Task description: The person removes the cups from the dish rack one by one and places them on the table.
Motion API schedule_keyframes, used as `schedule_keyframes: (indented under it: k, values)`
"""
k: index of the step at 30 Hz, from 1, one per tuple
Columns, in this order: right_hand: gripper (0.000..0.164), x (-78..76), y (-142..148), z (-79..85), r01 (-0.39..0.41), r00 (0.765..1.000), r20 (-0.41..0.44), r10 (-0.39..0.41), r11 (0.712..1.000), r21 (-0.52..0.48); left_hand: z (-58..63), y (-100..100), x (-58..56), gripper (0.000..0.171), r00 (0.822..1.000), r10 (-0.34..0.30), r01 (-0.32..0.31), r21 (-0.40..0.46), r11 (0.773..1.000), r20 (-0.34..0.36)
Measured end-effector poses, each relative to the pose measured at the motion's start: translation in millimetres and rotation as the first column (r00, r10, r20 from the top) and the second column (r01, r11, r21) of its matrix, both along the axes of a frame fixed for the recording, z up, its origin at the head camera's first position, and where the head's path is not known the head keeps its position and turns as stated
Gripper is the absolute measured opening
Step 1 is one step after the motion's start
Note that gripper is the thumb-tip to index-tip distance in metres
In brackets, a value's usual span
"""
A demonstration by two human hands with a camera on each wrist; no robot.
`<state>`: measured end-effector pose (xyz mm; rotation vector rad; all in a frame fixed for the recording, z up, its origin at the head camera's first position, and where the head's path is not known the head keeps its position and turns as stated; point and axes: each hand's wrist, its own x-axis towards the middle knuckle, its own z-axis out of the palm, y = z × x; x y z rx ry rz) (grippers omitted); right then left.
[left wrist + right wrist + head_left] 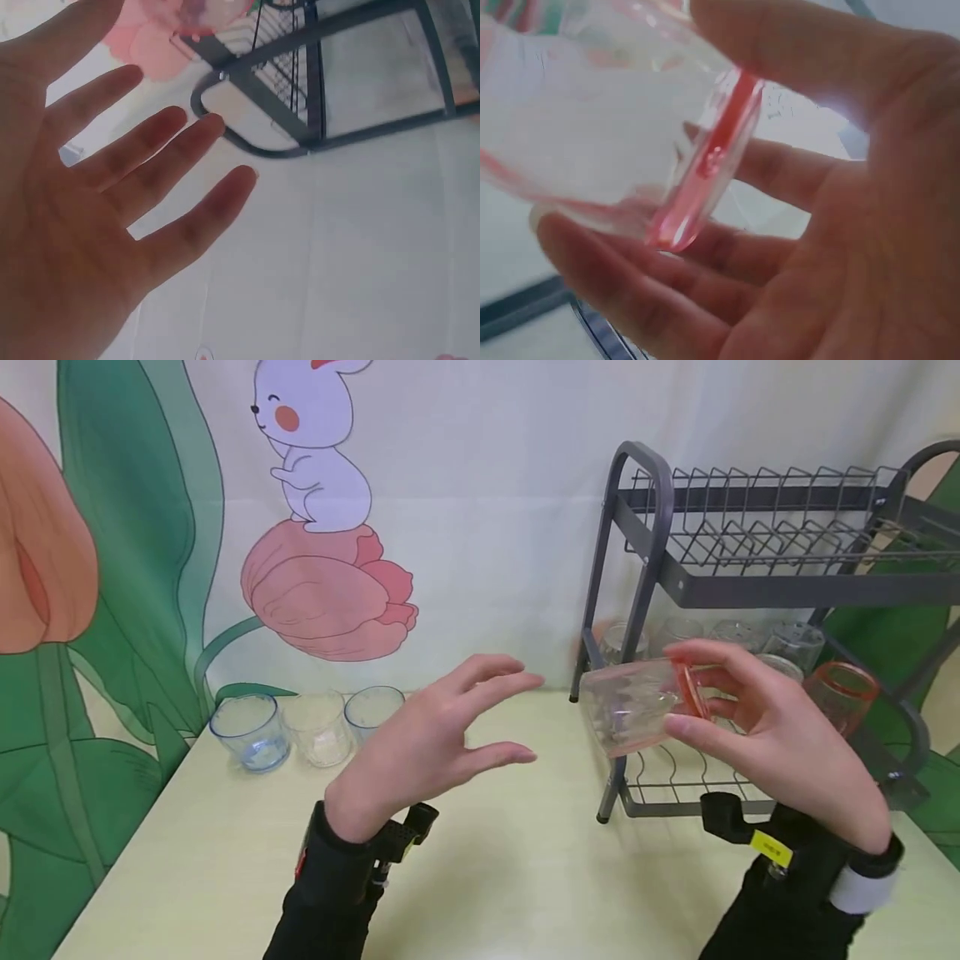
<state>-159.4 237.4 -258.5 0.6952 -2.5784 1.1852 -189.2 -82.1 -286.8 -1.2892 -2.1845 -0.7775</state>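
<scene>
Though partial from right wrist, pink glass (633, 708) fuller in head view, tight in right hand (765, 722); left hand (435, 731), fingers apart.

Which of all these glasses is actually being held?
The pink-tinted glass, lying sideways in the right hand. The other glasses stand on the table or sit in the rack, ungripped.

Behind the far edge of the table (525, 843), a cloth (487, 527) is hanging; its printed rabbit (330, 485) is sitting on a pink flower (322, 602), its orange tulip (48, 543) rising beyond the left edge.
</scene>
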Motion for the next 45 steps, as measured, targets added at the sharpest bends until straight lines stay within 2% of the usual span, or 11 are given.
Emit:
schedule_keyframes:
  k: [4, 8, 12, 13, 16, 20, 26, 37, 45]
  values:
    - [0.062, 3.0, -11.0, 3.0, -0.103, 0.994, -0.053, 0.100, 0.993, -0.063, 0.9, 14.5, 4.6, 0.080, 0.996, -0.076, 0.076, 0.008, 0.997, 0.035]
    - [0.063, 0.7, -23.7, 3.5, -0.201, 0.977, -0.104, 0.185, 0.965, -0.167, -1.0, 25.2, 4.9, 0.099, 0.985, -0.150, 0.146, 0.051, 0.988, 0.088]
    - [0.061, -1.1, -36.2, 2.7, -0.269, 0.961, -0.133, 0.241, 0.925, -0.267, -3.5, 28.9, 3.5, 0.104, 0.980, -0.180, 0.171, 0.110, 0.979, 0.079]
    - [0.061, -0.6, -38.6, 2.9, -0.270, 0.961, -0.132, 0.242, 0.923, -0.275, -3.9, 28.7, 3.2, 0.103, 0.981, -0.183, 0.173, 0.124, 0.977, 0.071]
    - [0.061, 1.1, -43.9, 3.6, -0.266, 0.963, -0.122, 0.242, 0.931, -0.249, -4.3, 26.5, 1.6, 0.097, 0.983, -0.180, 0.172, 0.148, 0.974, 0.039]
    - [0.060, 2.9, -48.9, 5.0, -0.236, 0.970, -0.096, 0.222, 0.957, -0.168, -1.7, 21.6, 0.4, 0.085, 0.988, -0.157, 0.155, 0.133, 0.979, 0.003]
    - [0.059, 2.7, -49.6, 4.1, -0.199, 0.979, -0.064, 0.194, 0.976, -0.093, 0.5, 15.5, 0.3, 0.079, 0.990, -0.139, 0.139, 0.114, 0.984, -0.007]
    - [0.055, -3.8, -48.8, -0.4, -0.196, 0.979, -0.067, 0.194, 0.980, -0.024, 1.9, 6.0, -1.1, 0.077, 0.996, -0.086, 0.088, 0.082, 0.993, -0.029]
    - [0.082, -11.1, -40.4, -3.1, -0.194, 0.975, -0.088, 0.202, 0.977, 0.090, 0.7, -1.4, -4.5, 0.076, 0.998, -0.066, 0.066, 0.101, 0.993, -0.002]
